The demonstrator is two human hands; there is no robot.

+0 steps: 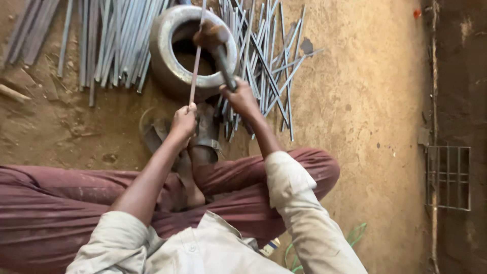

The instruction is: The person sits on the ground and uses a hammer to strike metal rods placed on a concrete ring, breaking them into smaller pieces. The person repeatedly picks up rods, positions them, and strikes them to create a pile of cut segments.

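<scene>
Clenched around the lower end of a thin metal rod (196,66), the grip of the left hand (183,121) keeps that rod nearly upright, its length running up across the mouth of a heavy steel ring (165,53) that lies on the dirt floor (365,101). Just beside it, the right hand (242,98) is closed on the handle of a hammer (218,48); the rusty hammer head sits over the ring's upper right rim, touching or just off the rod where the two cross, which of the two cannot be told.

Behind the ring, toward the floor's far left edge, a row of grey rods (101,40) lies side by side. To the ring's right a looser heap of rods (269,66) lies crossed and fanned out, some reaching down past the right hand.

Below the hands, the person sits cross-legged in maroon trousers (66,203) and a pale shirt (213,248), with a sandalled foot (205,137) set just under the ring. Near the right edge of the floor a small metal grate (449,177) stands against a darker strip of ground. A bit of green cord (355,233) shows by the right sleeve.
</scene>
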